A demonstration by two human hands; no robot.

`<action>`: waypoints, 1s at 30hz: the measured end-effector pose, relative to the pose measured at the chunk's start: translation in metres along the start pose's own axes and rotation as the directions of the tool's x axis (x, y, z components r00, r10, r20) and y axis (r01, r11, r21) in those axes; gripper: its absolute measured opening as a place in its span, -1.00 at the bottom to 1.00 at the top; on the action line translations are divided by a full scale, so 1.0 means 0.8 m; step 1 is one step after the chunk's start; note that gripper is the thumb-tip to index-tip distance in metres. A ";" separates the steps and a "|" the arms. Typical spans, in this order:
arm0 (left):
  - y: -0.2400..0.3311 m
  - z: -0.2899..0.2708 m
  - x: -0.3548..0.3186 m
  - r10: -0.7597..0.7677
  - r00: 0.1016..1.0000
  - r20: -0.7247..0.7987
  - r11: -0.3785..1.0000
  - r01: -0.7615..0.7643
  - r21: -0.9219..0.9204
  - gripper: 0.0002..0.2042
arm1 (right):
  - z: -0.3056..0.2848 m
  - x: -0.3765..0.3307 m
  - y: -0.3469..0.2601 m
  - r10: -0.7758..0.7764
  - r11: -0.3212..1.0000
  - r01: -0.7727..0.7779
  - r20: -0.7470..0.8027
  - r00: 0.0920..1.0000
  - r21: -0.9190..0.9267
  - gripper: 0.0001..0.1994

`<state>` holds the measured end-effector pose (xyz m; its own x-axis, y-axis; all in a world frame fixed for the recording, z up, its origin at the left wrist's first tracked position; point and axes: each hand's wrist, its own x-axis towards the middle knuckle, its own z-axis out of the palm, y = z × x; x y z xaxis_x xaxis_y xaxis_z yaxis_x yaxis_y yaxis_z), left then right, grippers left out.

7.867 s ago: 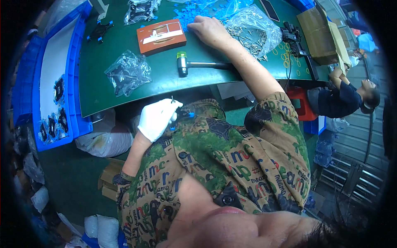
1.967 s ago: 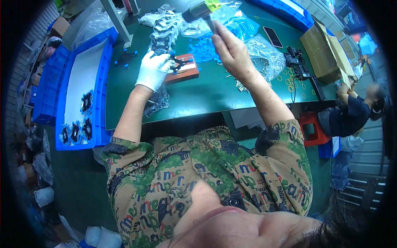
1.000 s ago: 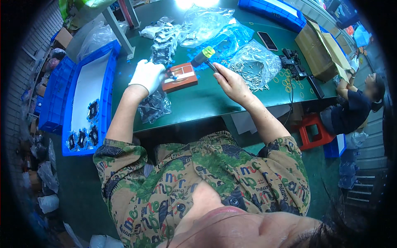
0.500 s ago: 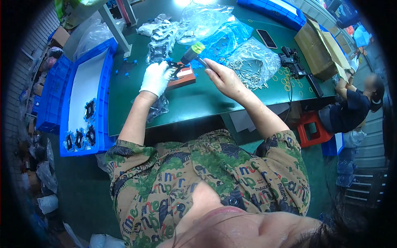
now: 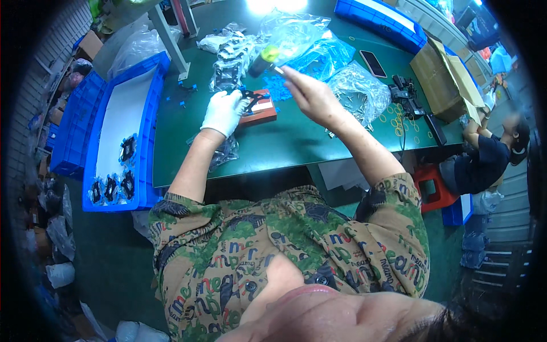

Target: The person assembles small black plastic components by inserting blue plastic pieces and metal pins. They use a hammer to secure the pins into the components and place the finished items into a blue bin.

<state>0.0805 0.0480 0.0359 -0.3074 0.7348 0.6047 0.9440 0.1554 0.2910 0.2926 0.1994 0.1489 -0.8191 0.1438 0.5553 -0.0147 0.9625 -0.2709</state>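
Note:
My left hand point(image 5: 223, 113), in a white glove, has its fingers closed on a black bracket point(image 5: 257, 101) with small blue parts at its corners. The bracket lies over a reddish-brown block point(image 5: 261, 117) that rests on the green table. In my bare right hand point(image 5: 312, 98) is the handle of a mallet. The mallet's head point(image 5: 263, 61), dark with a yellow-green end, is blurred and hangs above and beyond the block, apart from the bracket. Small blue parts point(image 5: 278, 88) lie loose just past the block.
A blue crate point(image 5: 149, 122) at left holds several bagged black brackets point(image 5: 111, 187). Clear bags point(image 5: 231, 57), a bag of metal pins point(image 5: 362, 94), a phone point(image 5: 373, 64), rubber bands point(image 5: 397, 122) and a cardboard box point(image 5: 439, 80) occupy the table. Another person point(image 5: 481, 154) sits at right.
The mallet has lifted away from the bracket, and its head is now blurred. My left hand keeps hold of the bracket on the block. The whole view has shifted slightly.

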 end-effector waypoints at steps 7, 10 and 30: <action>-0.016 -0.010 -0.010 -0.235 0.968 0.090 0.962 0.244 -0.121 -0.75 | -0.029 -0.022 -0.015 0.166 0.964 -0.206 0.224 0.960 0.166 -0.60; -0.022 -0.031 -0.021 -0.546 0.818 0.182 0.646 0.549 -0.530 -0.61 | -0.034 -0.052 -0.007 0.158 0.971 -0.227 0.517 0.841 0.072 -0.61; -0.155 -0.116 -0.153 -0.825 0.558 0.085 0.481 0.774 -0.412 -0.55 | 0.019 -0.023 0.012 -0.041 0.993 0.086 0.437 0.899 -0.084 -0.75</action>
<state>-0.0097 -0.1226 -0.0050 -0.9405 0.3380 0.0343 0.1668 0.3712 0.9134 0.2992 0.2026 0.1243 -0.9859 -0.0109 0.1667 -0.0371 0.9873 -0.1546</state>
